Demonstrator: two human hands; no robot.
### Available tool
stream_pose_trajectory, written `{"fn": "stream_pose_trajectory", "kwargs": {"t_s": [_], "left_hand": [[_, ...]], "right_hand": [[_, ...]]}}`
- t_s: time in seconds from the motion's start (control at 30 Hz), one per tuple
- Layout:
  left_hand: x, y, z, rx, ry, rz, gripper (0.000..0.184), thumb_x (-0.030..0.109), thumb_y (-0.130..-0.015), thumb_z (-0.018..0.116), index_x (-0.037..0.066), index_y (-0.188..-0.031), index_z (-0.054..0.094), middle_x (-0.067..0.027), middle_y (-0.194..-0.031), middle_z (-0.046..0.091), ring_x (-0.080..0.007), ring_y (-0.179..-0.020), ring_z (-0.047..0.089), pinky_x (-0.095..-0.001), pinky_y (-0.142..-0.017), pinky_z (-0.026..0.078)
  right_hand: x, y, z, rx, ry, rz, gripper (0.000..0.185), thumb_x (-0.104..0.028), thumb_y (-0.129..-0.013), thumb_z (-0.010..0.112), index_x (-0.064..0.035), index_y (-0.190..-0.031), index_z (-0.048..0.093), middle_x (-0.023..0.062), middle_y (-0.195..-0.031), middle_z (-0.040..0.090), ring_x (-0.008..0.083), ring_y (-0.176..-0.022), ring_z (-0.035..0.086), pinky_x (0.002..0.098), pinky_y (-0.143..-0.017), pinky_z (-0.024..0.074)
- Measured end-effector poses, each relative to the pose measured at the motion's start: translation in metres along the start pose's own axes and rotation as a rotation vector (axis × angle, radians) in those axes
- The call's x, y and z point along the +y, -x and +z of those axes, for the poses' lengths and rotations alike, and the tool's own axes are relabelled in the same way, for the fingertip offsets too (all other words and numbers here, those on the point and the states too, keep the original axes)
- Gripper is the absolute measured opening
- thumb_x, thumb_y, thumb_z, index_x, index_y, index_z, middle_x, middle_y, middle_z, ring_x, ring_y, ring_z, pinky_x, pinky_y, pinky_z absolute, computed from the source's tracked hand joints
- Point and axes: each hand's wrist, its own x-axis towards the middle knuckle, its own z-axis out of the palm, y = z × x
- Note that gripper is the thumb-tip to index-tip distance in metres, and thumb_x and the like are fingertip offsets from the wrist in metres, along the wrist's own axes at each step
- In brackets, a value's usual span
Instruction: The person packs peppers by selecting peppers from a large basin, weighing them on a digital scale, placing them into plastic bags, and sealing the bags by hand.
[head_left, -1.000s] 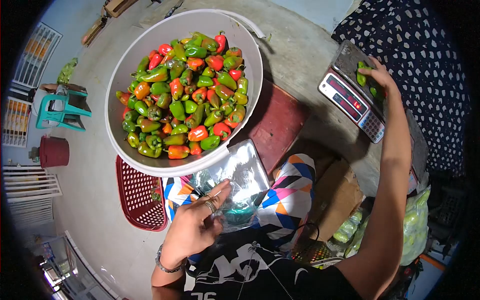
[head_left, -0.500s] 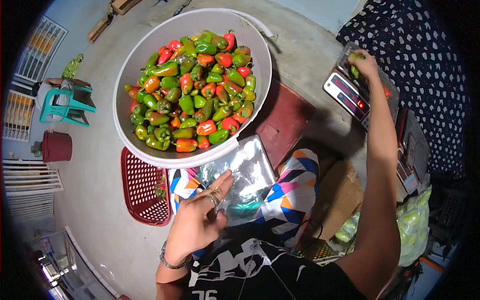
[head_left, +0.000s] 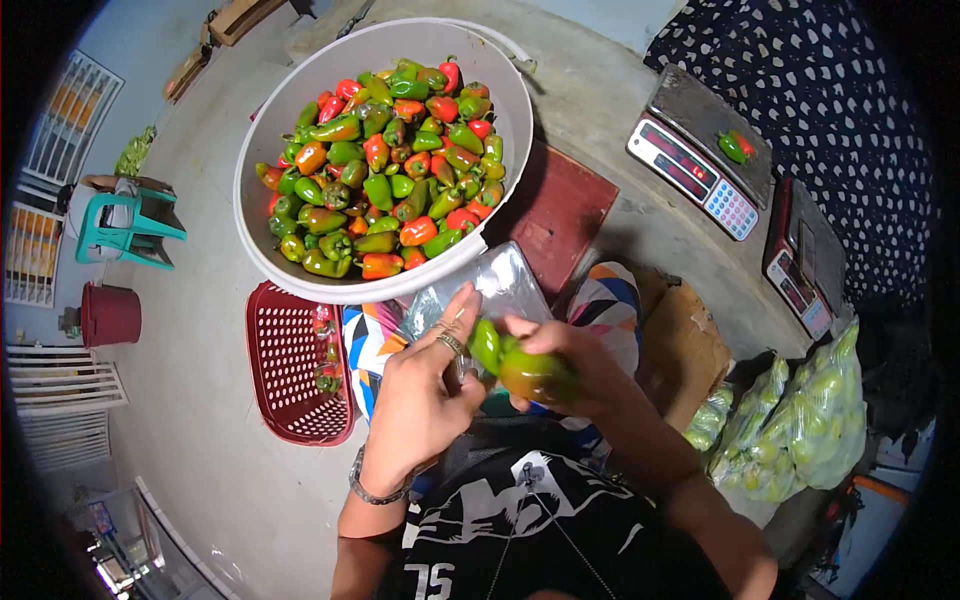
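My right hand [head_left: 588,372] is closed around green peppers [head_left: 535,372], slightly blurred, over my lap. Beside it my left hand [head_left: 420,395], with rings and a bracelet, pinches a clear plastic bag [head_left: 500,285] and has its index finger stretched along it. How the thumb grips the film is partly hidden. Just beyond both hands stands a large white tub [head_left: 262,262] heaped with green, red and orange peppers [head_left: 375,185]. Two peppers, one green and one red-orange [head_left: 736,147], lie on the plate of a digital scale [head_left: 690,170] at the right.
A red perforated basket [head_left: 275,370] with a few peppers stands left of my legs. A dark red box [head_left: 560,215] sits beside the tub. At right are a second scale [head_left: 800,275], cardboard [head_left: 690,345] and filled plastic bags [head_left: 815,410]. A teal chair [head_left: 130,225] stands far left.
My right hand has come from the scale plate to my left hand, bringing green peppers. Two peppers now show on the scale. The view has shifted slightly.
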Motion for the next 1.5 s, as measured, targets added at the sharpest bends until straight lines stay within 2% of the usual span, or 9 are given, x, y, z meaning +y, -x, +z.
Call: {"fn": "stream_pose_trajectory", "kwargs": {"t_s": [0.33, 0.5, 0.57, 0.83, 1.07, 1.23, 1.33, 1.4, 1.5], "left_hand": [[-0.006, 0.005, -0.011, -0.023, -0.049, 0.146, 0.077, -0.006, -0.073, 0.062, 0.009, -0.149, 0.055, -0.0201, -0.150, 0.055, -0.0175, -0.066, 0.067, -0.0306, -0.066, 0.055], [-0.001, -0.015, -0.034, 0.044, -0.195, 0.347, 0.037, 0.003, -0.080, 0.063, -0.004, -0.116, 0.071, -0.0287, -0.097, 0.070, -0.0453, -0.084, 0.069, -0.0480, -0.080, 0.056], [0.002, -0.025, -0.046, -0.069, -0.396, 0.178, 0.034, 0.027, -0.086, 0.077, -0.004, -0.100, 0.074, -0.0245, -0.077, 0.069, -0.0398, -0.071, 0.069, -0.0442, -0.068, 0.055], [-0.015, -0.040, -0.046, 0.130, -0.181, 0.307, 0.055, 0.029, -0.073, 0.095, 0.005, -0.065, 0.046, -0.0060, -0.062, 0.049, -0.0159, -0.057, 0.045, -0.0329, -0.055, 0.043], [-0.046, -0.082, 0.005, 0.139, -0.079, 0.457, 0.039, 0.025, -0.076, 0.089, -0.003, -0.089, 0.065, -0.0237, -0.089, 0.068, -0.0414, -0.088, 0.070, -0.0493, -0.077, 0.054], [-0.016, -0.071, -0.024, -0.110, 0.100, 0.454, 0.028, 0.018, -0.083, 0.084, 0.001, -0.087, 0.063, -0.0150, -0.081, 0.064, -0.0328, -0.076, 0.063, -0.0429, -0.070, 0.051], [-0.009, -0.070, -0.025, -0.150, 0.218, 0.529, 0.032, 0.019, -0.083, 0.085, 0.002, -0.083, 0.058, -0.0100, -0.074, 0.057, -0.0255, -0.068, 0.053, -0.0364, -0.065, 0.047], [-0.008, -0.067, -0.026, -0.064, 0.218, 0.540, 0.034, 0.019, -0.082, 0.086, 0.002, -0.080, 0.057, -0.0080, -0.072, 0.057, -0.0224, -0.068, 0.053, -0.0361, -0.065, 0.047], [-0.040, -0.056, -0.015, 0.068, 0.496, 0.311, 0.056, 0.020, -0.075, 0.093, 0.004, -0.116, 0.057, -0.0046, -0.101, 0.063, -0.0133, -0.095, 0.058, -0.0301, -0.084, 0.050]], "right_hand": [[-0.049, 0.030, 0.091, 0.346, 1.948, -0.078, 0.045, -0.040, -0.095, 0.067, -0.0051, -0.123, 0.066, 0.0249, -0.109, 0.065, 0.0359, -0.097, 0.072, 0.0512, -0.084, 0.0566], [-0.066, 0.053, 0.094, 0.282, 2.482, -0.304, 0.031, -0.027, -0.084, 0.070, -0.0017, -0.101, 0.070, 0.0166, -0.098, 0.067, 0.0332, -0.099, 0.070, 0.0469, -0.088, 0.0530], [-0.076, 0.056, 0.097, 0.248, 2.585, -0.353, 0.024, -0.022, -0.081, 0.070, -0.0027, -0.095, 0.070, 0.0141, -0.095, 0.066, 0.0320, -0.096, 0.068, 0.0439, -0.084, 0.0515], [-0.079, 0.034, 0.070, 0.538, 2.054, -1.125, 0.016, -0.011, -0.084, 0.074, -0.0024, -0.077, 0.063, 0.0102, -0.084, 0.059, 0.0287, -0.073, 0.061, 0.0401, -0.069, 0.0504], [-0.067, -0.016, 0.070, 0.243, 1.476, -0.853, 0.017, -0.006, -0.085, 0.077, 0.0018, -0.079, 0.062, 0.0089, -0.077, 0.066, 0.0204, -0.076, 0.067, 0.0364, -0.066, 0.0542], [-0.071, -0.014, 0.034, 0.169, 1.500, -0.933, 0.114, -0.020, -0.056, 0.102, -0.0010, -0.150, 0.041, 0.0168, -0.143, 0.054, 0.0239, -0.130, 0.057, 0.0355, -0.111, 0.0438], [-0.019, -0.046, -0.012, 0.070, 1.485, -0.556, 0.092, -0.021, -0.060, 0.100, -0.0018, -0.138, 0.056, 0.0164, -0.134, 0.064, 0.0267, -0.123, 0.063, 0.0403, -0.101, 0.0517], [0.014, -0.073, -0.043, 0.208, 1.274, -0.734, 0.070, -0.020, -0.069, 0.094, -0.0022, -0.130, 0.063, 0.0176, -0.121, 0.070, 0.0290, -0.110, 0.069, 0.0408, -0.093, 0.0548], [0.032, -0.069, -0.045, 0.372, 1.265, -0.716, 0.041, -0.019, -0.083, 0.082, -0.0034, -0.120, 0.070, 0.0198, -0.105, 0.075, 0.0333, -0.093, 0.074, 0.0410, -0.084, 0.0574]]}}
